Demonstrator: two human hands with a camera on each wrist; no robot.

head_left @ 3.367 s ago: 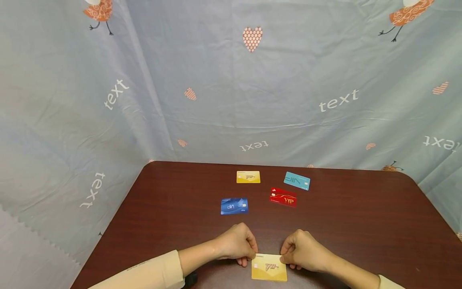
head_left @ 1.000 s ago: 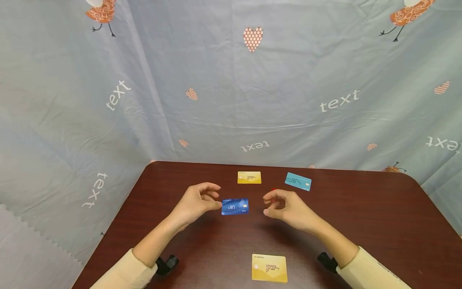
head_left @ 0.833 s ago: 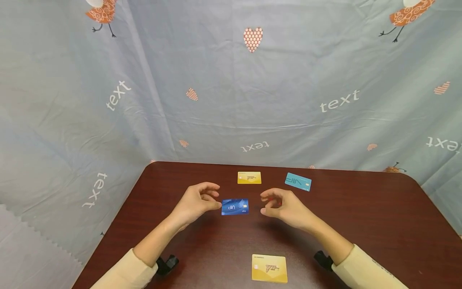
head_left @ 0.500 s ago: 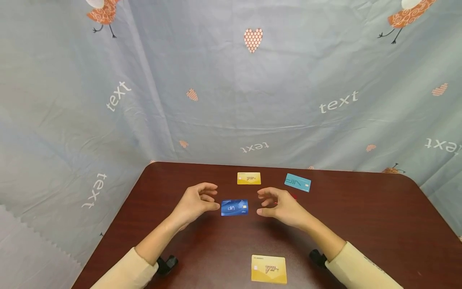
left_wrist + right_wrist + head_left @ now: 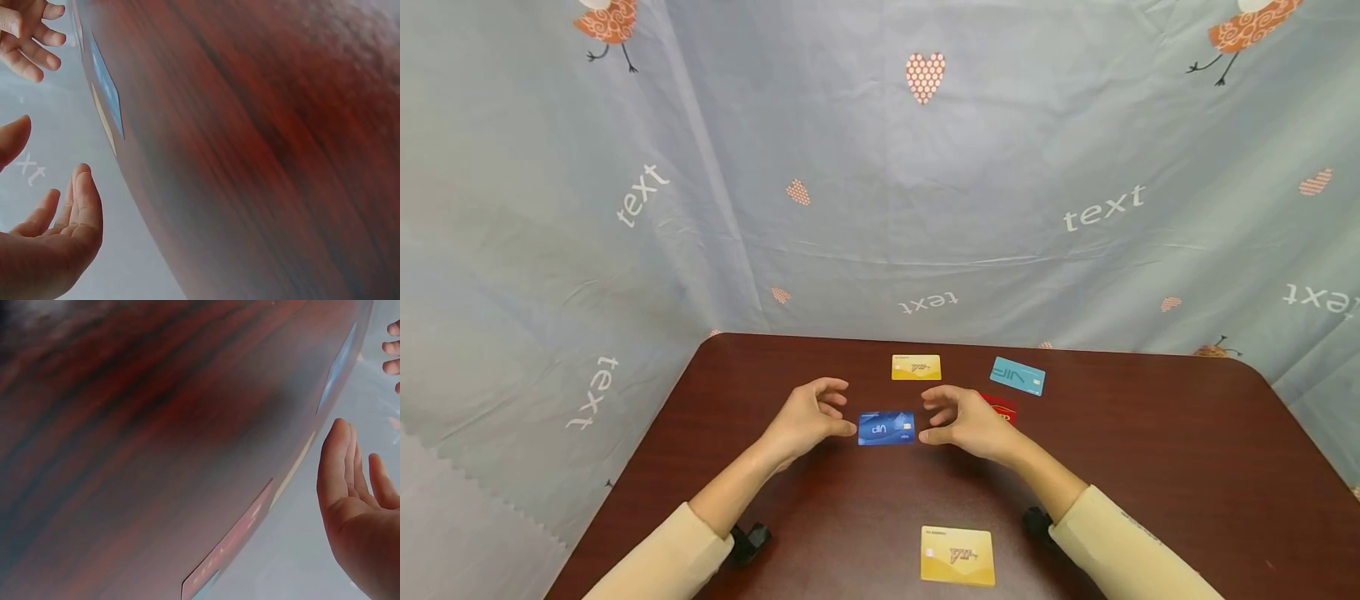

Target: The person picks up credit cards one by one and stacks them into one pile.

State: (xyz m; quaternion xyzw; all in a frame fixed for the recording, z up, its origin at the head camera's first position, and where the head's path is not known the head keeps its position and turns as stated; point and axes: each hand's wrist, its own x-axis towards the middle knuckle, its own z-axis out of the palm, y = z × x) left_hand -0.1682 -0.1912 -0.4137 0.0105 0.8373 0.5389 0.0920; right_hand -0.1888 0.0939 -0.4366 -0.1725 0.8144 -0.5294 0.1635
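In the head view a blue VIP card (image 5: 886,428) lies flat on the dark wooden table between the two hands. My left hand (image 5: 808,421) hovers at its left end, thumb tip right beside the card and fingers loosely bent, holding nothing. On the other side my right hand (image 5: 966,423) hovers near the card's right end, its thumb and fingers apart with nothing between them. Behind the right hand a red VIP card (image 5: 1006,410) is partly hidden. The left wrist view shows the left hand (image 5: 59,240) raised above the table; the right wrist view shows the right hand (image 5: 362,519) likewise.
Near the table's front edge lies a gold card stack (image 5: 957,557). Toward the back are a single gold card (image 5: 916,367) and a teal VIP card (image 5: 1018,376). A patterned grey-blue cloth (image 5: 1000,167) hangs behind the dark red-brown table (image 5: 1150,467).
Both hands have left the gold stack and moved forward to either side of the blue card. Lately the right hand has shifted left toward it, uncovering part of the red card.
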